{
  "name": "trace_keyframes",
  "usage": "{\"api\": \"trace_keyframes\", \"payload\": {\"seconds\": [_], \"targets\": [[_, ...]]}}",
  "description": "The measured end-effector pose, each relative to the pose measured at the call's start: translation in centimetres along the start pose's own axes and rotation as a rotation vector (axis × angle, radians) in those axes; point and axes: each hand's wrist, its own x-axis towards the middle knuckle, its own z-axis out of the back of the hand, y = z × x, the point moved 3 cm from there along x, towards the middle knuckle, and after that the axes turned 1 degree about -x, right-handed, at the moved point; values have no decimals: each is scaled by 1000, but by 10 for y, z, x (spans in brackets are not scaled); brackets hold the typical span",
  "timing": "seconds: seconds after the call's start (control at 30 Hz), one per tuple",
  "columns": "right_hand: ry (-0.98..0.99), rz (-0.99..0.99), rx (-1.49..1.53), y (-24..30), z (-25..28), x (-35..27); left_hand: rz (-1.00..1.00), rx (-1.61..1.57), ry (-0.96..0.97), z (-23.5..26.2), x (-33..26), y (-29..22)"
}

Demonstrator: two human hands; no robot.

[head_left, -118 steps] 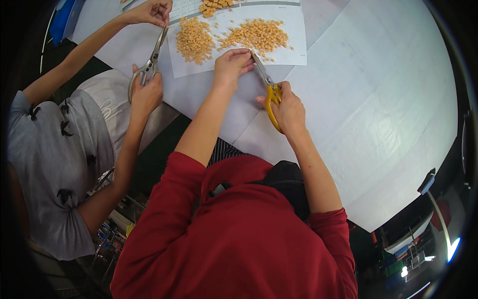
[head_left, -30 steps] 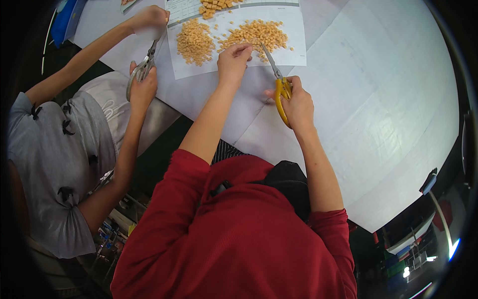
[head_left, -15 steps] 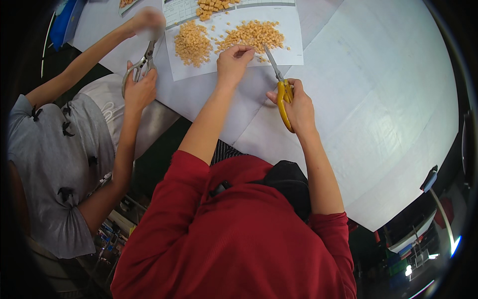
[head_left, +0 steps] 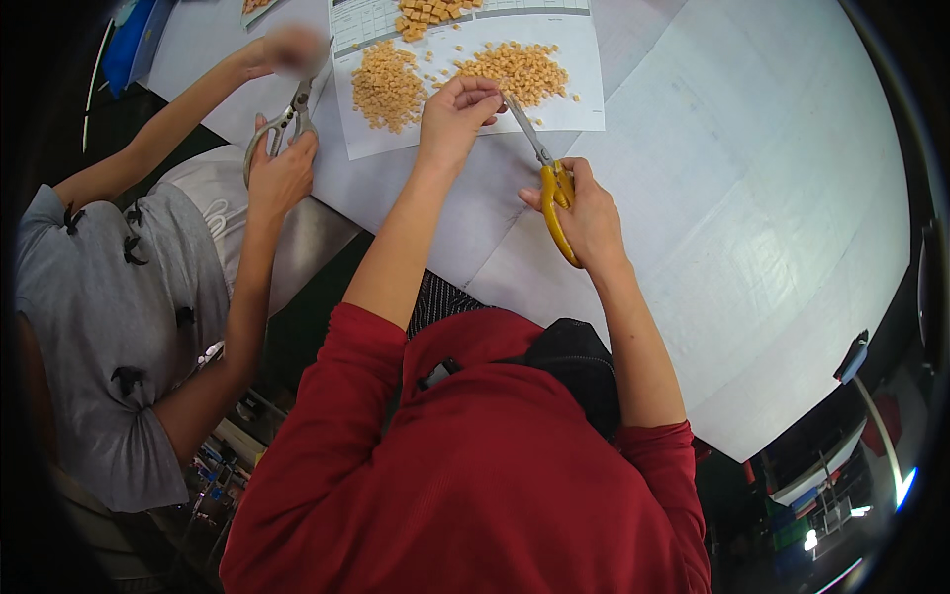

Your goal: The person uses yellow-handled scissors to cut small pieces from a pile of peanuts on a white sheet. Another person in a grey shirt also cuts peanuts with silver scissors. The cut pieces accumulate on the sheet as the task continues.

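Observation:
My right hand (head_left: 595, 216) grips scissors with yellow handles (head_left: 550, 206), the metal blades angled up and to the left. Just left of the blade tips, my left hand (head_left: 455, 121) is closed in a pinch. Whatever sits between those fingertips is too small to make out. Behind my left hand lies a pile of small pale-orange pieces (head_left: 520, 71), with a second such pile (head_left: 386, 87) to its left. Larger orange cubes (head_left: 427, 13) are heaped at the far edge. All three heaps rest on a white printed sheet (head_left: 368, 142).
At my left a person in a grey top (head_left: 129, 297) works with metal-handled scissors (head_left: 287, 121); that person's other hand (head_left: 295, 49) is blurred. A blue bin (head_left: 134, 45) stands at the far left. The white-covered table (head_left: 752, 198) stretches to the right.
My left hand has shifted slightly left. The scissors have swung left, bringing their blade tips close to my left fingertips.

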Motion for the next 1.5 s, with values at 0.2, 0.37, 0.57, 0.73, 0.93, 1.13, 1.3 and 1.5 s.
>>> {"api": "trace_keyframes", "payload": {"seconds": [0.2,0.37,0.57,0.73,0.93,1.13,1.3,1.5], "targets": [[-9,-13,-28,3,3,2,-37,35,-26,-3,0,-3],[-6,-34,-35,0,0,9,-94,176,-128,-1,8,-1],[-1,-74,-69,-12,-4,25,-415,704,-286,2,50,-34],[-13,-65,-61,-13,1,25,-646,1113,-408,-3,105,-59],[-72,-13,-60,-18,4,21,-637,1494,-427,-21,145,-64],[-118,10,17,-15,10,16,-424,1093,-224,-23,137,-71],[-124,15,144,-6,16,7,125,-132,128,-21,63,-56],[-104,44,109,10,11,-8,342,-437,86,-6,3,-31]]}}
